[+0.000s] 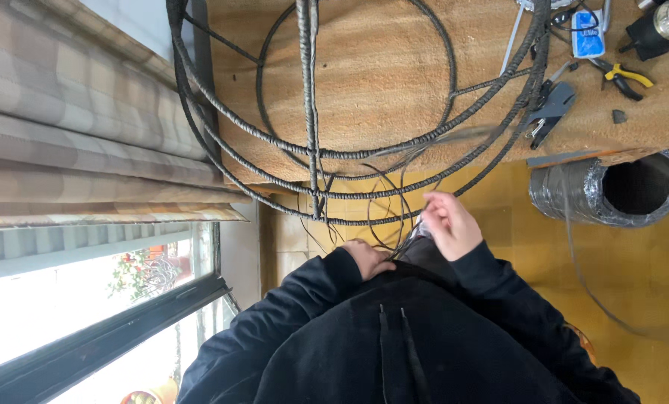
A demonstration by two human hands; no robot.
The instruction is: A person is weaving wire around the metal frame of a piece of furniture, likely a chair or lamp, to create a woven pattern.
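two hands meet just under the desk (394, 67) edge, at your chest. your left hand (369, 259) is curled shut near your black jacket (394, 337), its grip pinching the thin wires (394, 194) where they gather. your right hand (450, 224) sits just beside it, fingers bent around the same wire bundle at its shiny end. the wires loop up from there to the big wrapped frame (312, 112) of hoops lying on the desk. pliers (622, 75) and a clamp tool (547, 112) lie at the far side, well apart. a foil duct (574, 194) lies on the yellow floor (633, 277).
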